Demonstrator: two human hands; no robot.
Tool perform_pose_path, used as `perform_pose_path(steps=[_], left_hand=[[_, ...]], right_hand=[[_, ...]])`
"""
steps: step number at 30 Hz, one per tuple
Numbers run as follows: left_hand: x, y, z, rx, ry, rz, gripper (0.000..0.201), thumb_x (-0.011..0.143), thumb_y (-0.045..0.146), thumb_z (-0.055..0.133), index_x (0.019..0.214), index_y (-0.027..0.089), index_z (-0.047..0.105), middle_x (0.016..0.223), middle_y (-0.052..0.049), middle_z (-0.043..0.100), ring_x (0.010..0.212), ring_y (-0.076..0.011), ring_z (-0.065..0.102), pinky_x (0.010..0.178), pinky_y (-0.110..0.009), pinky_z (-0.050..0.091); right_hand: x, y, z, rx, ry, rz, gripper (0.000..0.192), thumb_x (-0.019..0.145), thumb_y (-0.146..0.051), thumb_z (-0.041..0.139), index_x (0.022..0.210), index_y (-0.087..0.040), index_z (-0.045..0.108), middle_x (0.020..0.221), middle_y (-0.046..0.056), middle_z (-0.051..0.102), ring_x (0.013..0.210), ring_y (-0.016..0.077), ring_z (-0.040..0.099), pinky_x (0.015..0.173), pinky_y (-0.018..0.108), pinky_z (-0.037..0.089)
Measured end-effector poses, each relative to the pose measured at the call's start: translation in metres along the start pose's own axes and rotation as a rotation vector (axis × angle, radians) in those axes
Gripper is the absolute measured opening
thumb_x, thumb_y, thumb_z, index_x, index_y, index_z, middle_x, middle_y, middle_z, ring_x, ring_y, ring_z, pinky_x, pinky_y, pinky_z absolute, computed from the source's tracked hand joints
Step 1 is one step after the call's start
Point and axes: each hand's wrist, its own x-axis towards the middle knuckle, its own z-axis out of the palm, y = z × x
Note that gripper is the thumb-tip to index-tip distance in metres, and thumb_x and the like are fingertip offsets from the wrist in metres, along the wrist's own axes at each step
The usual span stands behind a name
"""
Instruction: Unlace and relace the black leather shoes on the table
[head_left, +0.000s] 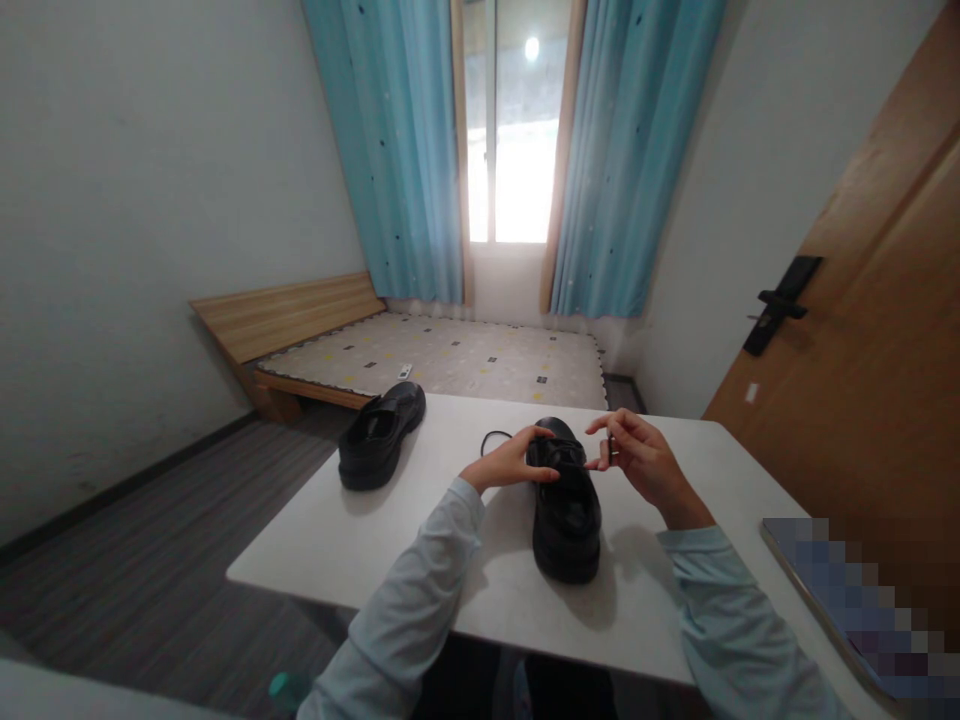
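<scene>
A black leather shoe (567, 510) stands on the white table (420, 520) right in front of me, heel toward me. My left hand (510, 462) pinches its black lace at the left side of the tongue; a loop of lace (491, 438) trails off to the left. My right hand (637, 455) holds the lace at the right side of the shoe's top, fingers pinched, a ring on one finger. The second black shoe (379, 435) lies apart at the table's far left corner.
A flat blurred object (855, 600) lies at the table's right edge. Beyond the table are a low wooden bed (420, 355), blue curtains around a bright window (514, 150), and a wooden door (885, 330) on the right. A teal bottle cap (283, 688) shows below.
</scene>
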Motion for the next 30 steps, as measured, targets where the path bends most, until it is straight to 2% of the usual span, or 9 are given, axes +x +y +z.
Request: perform_pose_path(steps=[2, 4, 7, 9, 18, 25, 28, 30], left_hand=[[0.0, 0.0, 0.0, -0.001, 0.003, 0.0, 0.069, 0.066, 0.038, 0.073, 0.126, 0.017, 0.045, 0.129, -0.012, 0.05, 0.119, -0.0252, 0.047, 0.103, -0.038, 0.036], [0.0, -0.001, 0.0, -0.001, 0.007, 0.001, 0.069, 0.066, 0.038, 0.074, 0.126, 0.017, 0.045, 0.128, -0.012, 0.05, 0.119, -0.0252, 0.047, 0.103, -0.038, 0.036], [0.0, -0.001, 0.001, 0.004, 0.014, 0.005, 0.069, 0.066, 0.037, 0.074, 0.126, 0.018, 0.046, 0.128, -0.012, 0.05, 0.119, -0.0253, 0.047, 0.103, -0.039, 0.036], [0.0, -0.001, 0.001, 0.012, 0.02, 0.015, 0.068, 0.066, 0.036, 0.074, 0.125, 0.017, 0.046, 0.128, -0.012, 0.05, 0.119, -0.0255, 0.047, 0.103, -0.039, 0.036], [0.0, -0.001, 0.001, 0.042, 0.025, 0.022, 0.066, 0.066, 0.036, 0.073, 0.123, 0.014, 0.047, 0.122, -0.013, 0.051, 0.116, -0.0263, 0.048, 0.099, -0.039, 0.038], [0.001, -0.005, 0.001, 0.041, 0.027, 0.03, 0.065, 0.066, 0.038, 0.073, 0.122, 0.017, 0.048, 0.123, -0.012, 0.05, 0.117, -0.025, 0.047, 0.101, -0.038, 0.037], [0.001, -0.007, 0.001, 0.043, 0.029, 0.046, 0.065, 0.066, 0.039, 0.073, 0.122, 0.018, 0.048, 0.124, -0.011, 0.05, 0.119, -0.0248, 0.046, 0.103, -0.038, 0.035], [0.0, -0.007, 0.001, 0.037, 0.027, 0.052, 0.065, 0.067, 0.04, 0.073, 0.123, 0.019, 0.048, 0.125, -0.01, 0.05, 0.12, -0.0245, 0.046, 0.104, -0.037, 0.034]], right_hand=[[0.0, 0.0, -0.002, -0.061, -0.008, 0.04, 0.025, 0.079, -0.044, 0.063, 0.077, -0.02, 0.055, 0.088, 0.001, 0.065, 0.046, 0.0082, 0.054, 0.056, 0.036, 0.059], [0.0, 0.0, -0.005, -0.114, -0.029, 0.079, 0.027, 0.078, -0.046, 0.063, 0.08, -0.02, 0.057, 0.073, -0.001, 0.064, 0.044, 0.0094, 0.054, 0.054, 0.034, 0.059], [0.0, -0.002, -0.009, -0.185, -0.076, 0.134, 0.029, 0.079, -0.048, 0.061, 0.084, -0.019, 0.058, 0.051, -0.005, 0.054, 0.042, 0.0122, 0.056, 0.052, 0.032, 0.057], [-0.001, -0.003, -0.011, -0.226, -0.101, 0.158, 0.03, 0.079, -0.048, 0.06, 0.083, -0.019, 0.058, 0.045, -0.005, 0.051, 0.042, 0.013, 0.057, 0.049, 0.03, 0.056], [-0.003, -0.003, -0.018, -0.348, -0.204, 0.221, 0.033, 0.081, -0.05, 0.058, 0.082, -0.017, 0.056, 0.048, -0.004, 0.057, 0.042, 0.0126, 0.059, 0.044, 0.024, 0.05], [-0.005, -0.005, -0.02, -0.376, -0.267, 0.234, 0.031, 0.082, -0.047, 0.058, 0.081, -0.016, 0.057, 0.053, -0.004, 0.056, 0.045, 0.0119, 0.06, 0.045, 0.022, 0.049], [-0.006, -0.007, -0.018, -0.36, -0.271, 0.231, 0.028, 0.08, -0.045, 0.061, 0.081, -0.017, 0.057, 0.06, -0.002, 0.059, 0.048, 0.0121, 0.062, 0.048, 0.024, 0.052], [-0.006, -0.009, -0.017, -0.342, -0.286, 0.227, 0.027, 0.078, -0.043, 0.064, 0.078, -0.017, 0.058, 0.073, 0.001, 0.063, 0.05, 0.0121, 0.062, 0.05, 0.026, 0.054]])
